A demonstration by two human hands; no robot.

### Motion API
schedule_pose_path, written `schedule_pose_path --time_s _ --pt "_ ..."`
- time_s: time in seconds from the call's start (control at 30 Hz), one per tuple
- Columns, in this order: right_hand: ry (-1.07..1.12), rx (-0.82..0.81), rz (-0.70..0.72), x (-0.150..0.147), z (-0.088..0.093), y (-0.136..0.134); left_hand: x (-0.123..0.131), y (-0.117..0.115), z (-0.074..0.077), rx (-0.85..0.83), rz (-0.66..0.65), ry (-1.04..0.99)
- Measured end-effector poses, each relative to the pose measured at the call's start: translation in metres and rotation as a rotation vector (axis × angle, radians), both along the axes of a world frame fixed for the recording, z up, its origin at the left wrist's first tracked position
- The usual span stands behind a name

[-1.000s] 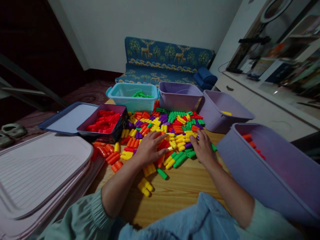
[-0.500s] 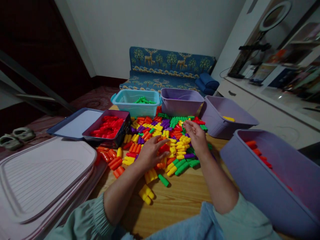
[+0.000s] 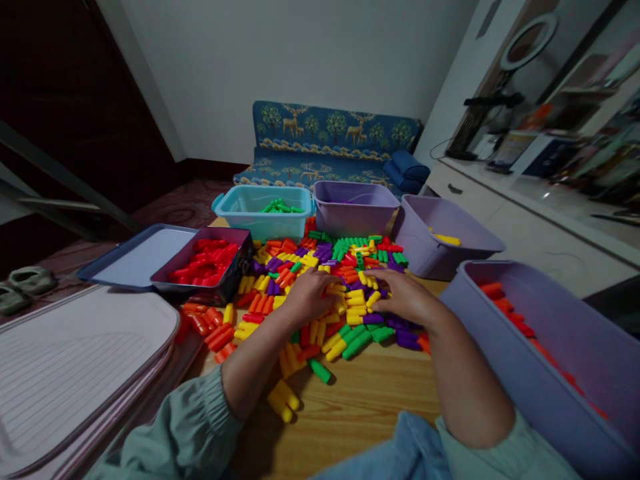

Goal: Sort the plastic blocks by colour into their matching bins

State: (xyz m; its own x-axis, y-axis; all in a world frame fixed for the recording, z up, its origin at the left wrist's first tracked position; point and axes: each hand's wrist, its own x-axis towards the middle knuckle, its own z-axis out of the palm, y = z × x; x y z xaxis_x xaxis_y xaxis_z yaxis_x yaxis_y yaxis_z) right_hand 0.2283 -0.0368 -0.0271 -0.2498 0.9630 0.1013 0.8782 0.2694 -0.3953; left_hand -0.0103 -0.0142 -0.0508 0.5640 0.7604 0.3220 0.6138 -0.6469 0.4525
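A wide heap of bullet-shaped plastic building pieces [image 3: 284, 275] in red, orange, yellow, green and purple covers the wooden table [image 3: 360, 407]. My left hand [image 3: 311, 295] reaches into its middle, fingers spread loosely over yellow pieces [image 3: 356, 311]; part of what lies beneath is hidden. My right hand [image 3: 406, 293] faces it from the right, thumb and fingers apart at the edge of the same yellow pieces. Green pieces [image 3: 357, 343] lie just nearer to me, and purple pieces [image 3: 407, 339] are below my right wrist.
A turquoise bin [image 3: 263, 225] holding green pieces and a purple bin [image 3: 356, 217] stand behind the heap. To the right are a bin with yellow pieces [image 3: 425, 257] and a larger bin with red ones [image 3: 500, 373]. Left are a box of red pieces [image 3: 235, 277] and white lids [image 3: 85, 360].
My right hand has come down from the far side of the heap to the yellow pieces, its fingers now apart. My left hand has shifted slightly away from me. The view has turned a little.
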Motion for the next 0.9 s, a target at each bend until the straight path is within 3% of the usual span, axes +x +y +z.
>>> schedule_pose_path --time_s 0.23,0.4,0.5,0.67,0.77,0.9 --pt "-0.081 0.132 -0.144 -0.014 -0.012 0.007 -0.002 0.001 -0.003 -0.083 0.062 -0.17" --pt "0.025 0.18 -0.279 -0.031 -0.009 0.004 -0.003 0.006 0.002 -0.299 0.171 -0.528" --pt "0.221 0.199 -0.315 -0.041 -0.014 0.006 -0.005 0.009 0.003 -0.539 0.209 -0.783" --pt "0.799 0.092 -0.324 -0.059 -0.026 0.012 -0.007 0.009 0.002 -0.922 0.263 -1.103" --pt "1.001 -0.032 -0.32 -0.072 -0.026 0.008 -0.007 0.004 0.005 -0.994 0.171 -1.114" --pt "1.079 -0.191 -0.309 -0.085 -0.019 -0.003 -0.003 -0.005 0.011 -0.979 0.035 -1.001"
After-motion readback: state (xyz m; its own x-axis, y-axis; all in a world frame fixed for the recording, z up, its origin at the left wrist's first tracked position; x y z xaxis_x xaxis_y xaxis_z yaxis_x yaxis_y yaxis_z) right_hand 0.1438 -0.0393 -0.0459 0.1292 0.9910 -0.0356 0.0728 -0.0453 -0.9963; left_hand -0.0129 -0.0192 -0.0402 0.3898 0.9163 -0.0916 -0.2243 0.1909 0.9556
